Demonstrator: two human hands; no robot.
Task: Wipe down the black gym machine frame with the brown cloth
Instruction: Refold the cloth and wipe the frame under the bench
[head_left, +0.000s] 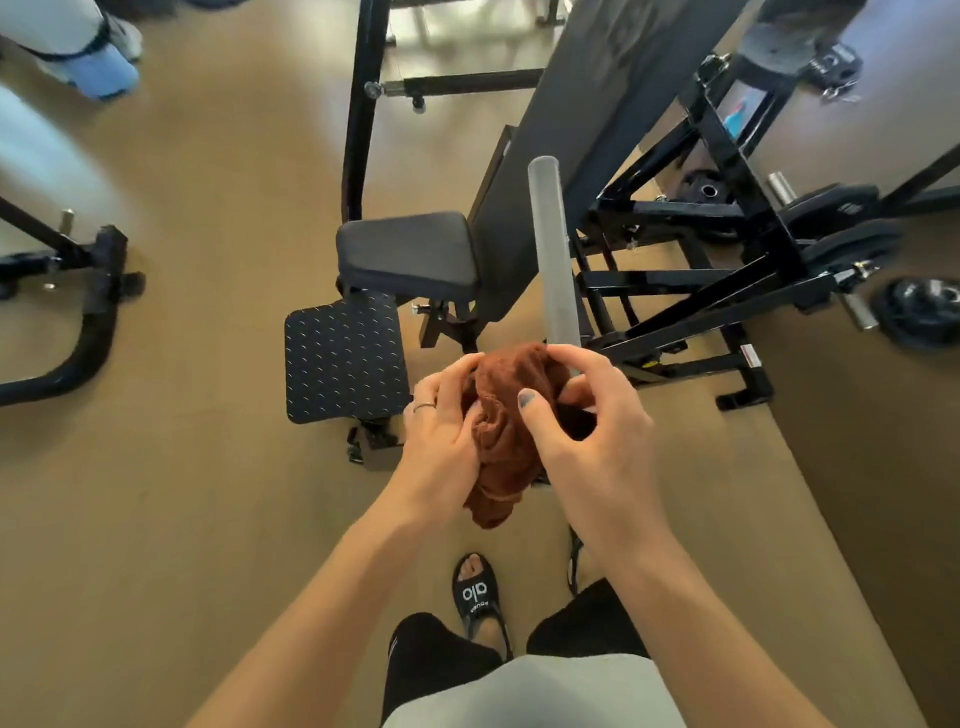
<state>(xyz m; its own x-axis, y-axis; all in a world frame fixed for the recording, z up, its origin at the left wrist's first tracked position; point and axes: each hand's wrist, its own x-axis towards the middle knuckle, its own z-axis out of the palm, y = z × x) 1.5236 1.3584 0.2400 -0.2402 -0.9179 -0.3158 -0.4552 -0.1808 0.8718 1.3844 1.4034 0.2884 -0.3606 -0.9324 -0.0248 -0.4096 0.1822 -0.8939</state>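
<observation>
Bunching the brown cloth (506, 441) in both hands — left hand (441, 431) and right hand (587, 431) gripping it — just below the grey bar (553, 260) running up and away; black frame (727, 218) off right.

There are two hands, the left hand (441, 426) and the right hand (587, 436). One cloth (506, 431) is seen, and one ring (424, 406) on the left hand. One grey bar (551, 254) stands up. There is one seat (408, 254), one backrest (597, 119) and one footplate (345, 358). One sandal (478, 597) shows fully. At the right, at least three weight plates (924, 312) lie or hang.
</observation>
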